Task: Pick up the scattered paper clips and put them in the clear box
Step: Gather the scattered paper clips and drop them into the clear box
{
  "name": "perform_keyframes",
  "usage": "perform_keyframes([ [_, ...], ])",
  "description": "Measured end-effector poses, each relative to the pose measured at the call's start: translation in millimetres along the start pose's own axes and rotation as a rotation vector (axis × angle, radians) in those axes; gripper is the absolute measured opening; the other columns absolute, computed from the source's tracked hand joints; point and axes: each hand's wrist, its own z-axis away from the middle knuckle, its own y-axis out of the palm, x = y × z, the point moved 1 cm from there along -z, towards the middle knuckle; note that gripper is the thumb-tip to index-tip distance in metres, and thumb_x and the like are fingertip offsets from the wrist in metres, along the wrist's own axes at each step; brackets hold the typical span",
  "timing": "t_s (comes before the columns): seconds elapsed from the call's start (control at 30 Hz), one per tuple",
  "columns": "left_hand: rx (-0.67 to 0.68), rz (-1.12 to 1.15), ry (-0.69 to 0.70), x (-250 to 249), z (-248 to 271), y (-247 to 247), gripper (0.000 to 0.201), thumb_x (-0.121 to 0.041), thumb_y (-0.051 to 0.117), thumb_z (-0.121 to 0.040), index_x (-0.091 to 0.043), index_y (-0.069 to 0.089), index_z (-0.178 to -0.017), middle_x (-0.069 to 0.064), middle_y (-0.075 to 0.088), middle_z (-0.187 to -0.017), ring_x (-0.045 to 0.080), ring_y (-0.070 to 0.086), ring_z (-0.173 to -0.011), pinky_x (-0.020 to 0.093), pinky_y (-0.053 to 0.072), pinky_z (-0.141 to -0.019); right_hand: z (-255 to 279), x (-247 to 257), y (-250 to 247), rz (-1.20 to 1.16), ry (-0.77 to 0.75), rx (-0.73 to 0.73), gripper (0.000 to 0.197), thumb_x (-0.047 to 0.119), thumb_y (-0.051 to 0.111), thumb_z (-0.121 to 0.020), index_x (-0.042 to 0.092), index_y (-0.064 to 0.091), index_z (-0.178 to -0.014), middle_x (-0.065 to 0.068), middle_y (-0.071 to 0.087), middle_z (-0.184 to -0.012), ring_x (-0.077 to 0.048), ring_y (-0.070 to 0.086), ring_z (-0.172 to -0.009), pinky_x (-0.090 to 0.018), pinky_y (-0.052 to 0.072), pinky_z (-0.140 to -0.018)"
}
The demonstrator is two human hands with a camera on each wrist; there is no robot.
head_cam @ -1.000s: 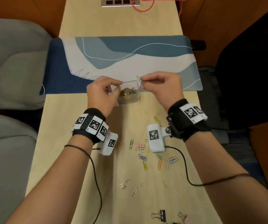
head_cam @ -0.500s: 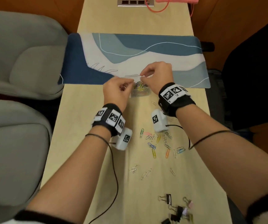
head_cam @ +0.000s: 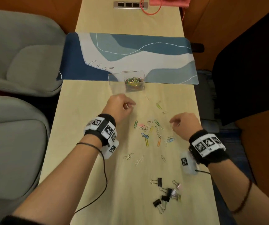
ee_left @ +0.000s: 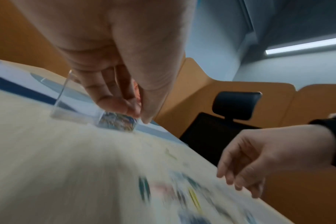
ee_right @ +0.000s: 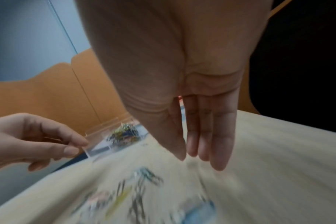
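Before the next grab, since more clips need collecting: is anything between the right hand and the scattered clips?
Nothing visible. The right hand hovers beside the loose paper clips, bare table between them and the clear box.

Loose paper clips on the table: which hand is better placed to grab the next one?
Probably the right hand: it hovers open beside the scattered paper clips. The left hand sits nearer the clear box, away from the cluster.

Left wrist cam is pretty blurry tbh. The left hand (ee_left: 113, 63) hangs just over the clear box (ee_left: 98, 116), fingers loosely bunched together. Right of the box, the right hand (ee_left: 259, 160) hovers with relaxed fingers over smeared colored paper clips (ee_left: 184, 194) on the table (ee_left: 58, 159).
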Motion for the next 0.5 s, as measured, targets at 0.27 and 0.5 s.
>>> perform_keyframes([
  [0.27, 0.067, 0.013, -0.420, -6, 145, 48, 0.065, -0.046, 0.086, -0.066, -0.016, 0.064, -0.120, -0.002, 0.054, -0.102, 0.016, 0.057, -0.090, 0.029, 0.051, -0.088, 53, -6, 60, -0.037, -0.172, -0.121, 0.026, -0.008, 0.057, -0.084, 0.003, 0.075, -0.098, -0.013, 0.065, -0.096, -0.031, 0.064, -0.085, -0.029, 0.052, -0.078],
  [0.5, -0.013, 0.054, -0.301, -26, 187, 96, 0.072, -0.034, 0.084, -0.072, -0.013, 0.055, -0.134, 0.001, 0.048, -0.120, 0.016, 0.048, -0.110, 0.025, 0.040, -0.103, 67, 11, 80, 0.186, -0.443, -0.032, 0.057, -0.013, 0.052, -0.079, 0.010, 0.056, -0.131, -0.015, 0.051, -0.136, -0.034, 0.051, -0.118, -0.040, 0.048, -0.097],
])
